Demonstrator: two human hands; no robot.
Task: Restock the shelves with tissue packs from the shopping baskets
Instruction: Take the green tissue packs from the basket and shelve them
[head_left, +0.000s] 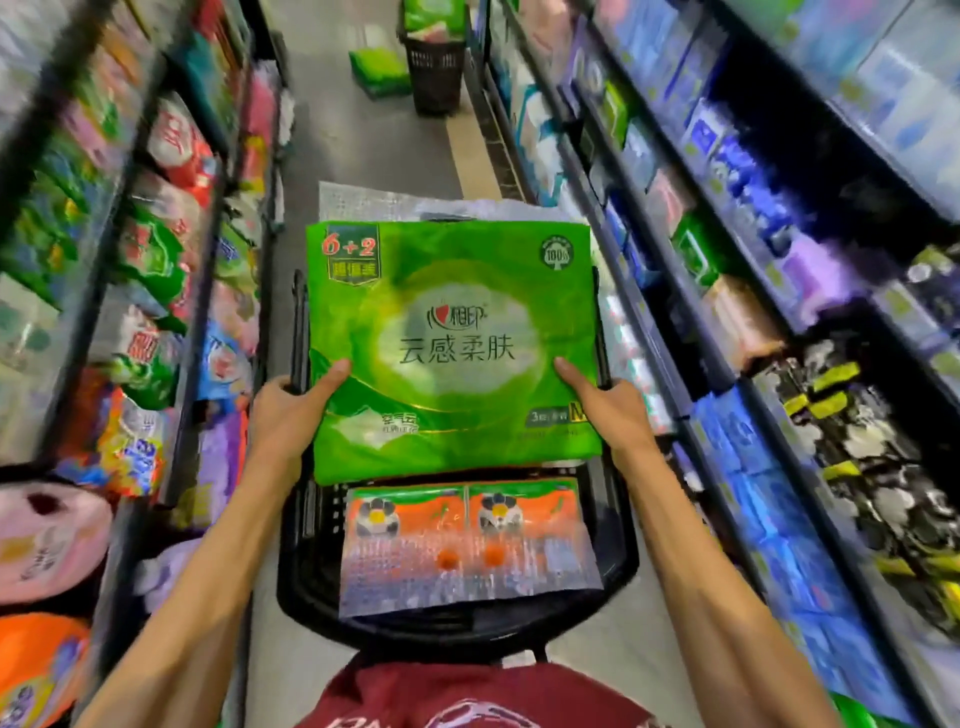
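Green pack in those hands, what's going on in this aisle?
A person stands in a shop aisle between stocked shelves, holding a large green tissue pack flat with both hands. The left hand grips its left edge and the right hand its right edge, thumbs on top. The pack is above a black shopping basket, where an orange pack lies. Farther down the aisle stands a second basket holding green packs, with a loose green pack on the floor beside it.
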